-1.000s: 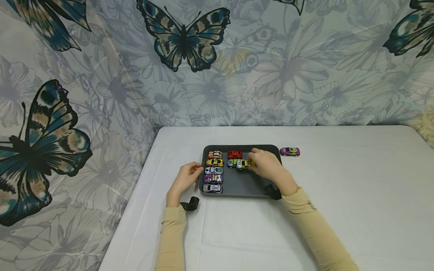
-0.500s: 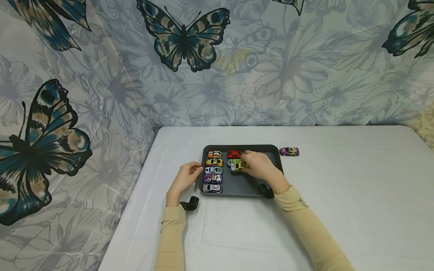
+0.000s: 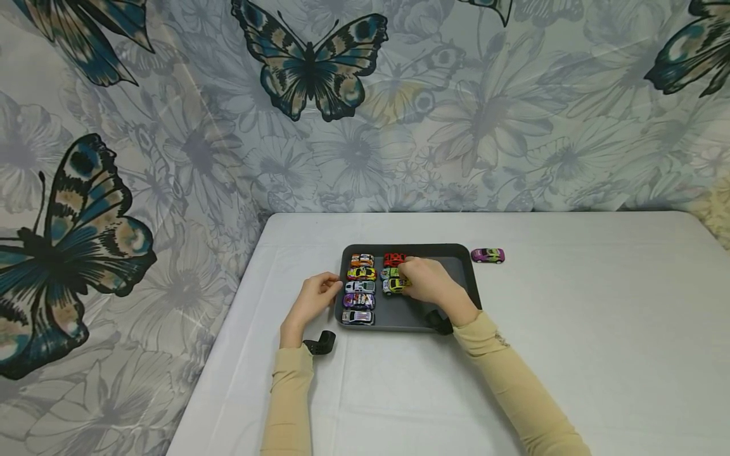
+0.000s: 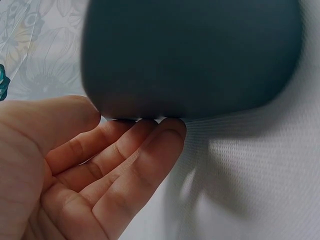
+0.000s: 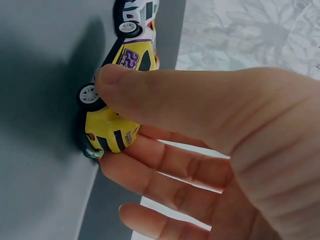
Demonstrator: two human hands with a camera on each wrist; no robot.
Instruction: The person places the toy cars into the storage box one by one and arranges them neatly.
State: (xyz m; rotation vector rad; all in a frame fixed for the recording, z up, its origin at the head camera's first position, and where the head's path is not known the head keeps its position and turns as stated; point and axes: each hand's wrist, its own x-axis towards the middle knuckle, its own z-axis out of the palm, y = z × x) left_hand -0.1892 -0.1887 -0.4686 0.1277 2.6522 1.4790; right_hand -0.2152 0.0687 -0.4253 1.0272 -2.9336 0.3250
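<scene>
My right hand (image 3: 430, 280) is over the dark grey tray (image 3: 402, 321), pinching a yellow toy car (image 5: 107, 130) between thumb and fingers. The thumb lies along its side in the right wrist view, over the rear white wheel. Directly behind that car in the head view are a green toy car (image 3: 388, 273), partly covered by my hand, and a red toy car (image 3: 393, 259). At the tray's left end, my left hand (image 3: 310, 299) touches the outer edge with the fingertips (image 4: 172, 127) and thumb, fingers fairly straight.
Several toy cars form a column along the tray's left side, from an orange one (image 3: 362, 260) down to a silver one (image 3: 357, 317). A purple toy car (image 3: 488, 255) sits on the white tablecloth (image 3: 570, 304), just right of the tray. Butterfly-patterned fabric (image 3: 485, 158) hangs behind.
My right hand has carried the yellow car left and toward me, from overlapping the green car to just in front of it. My left hand and the tray have stayed put.
</scene>
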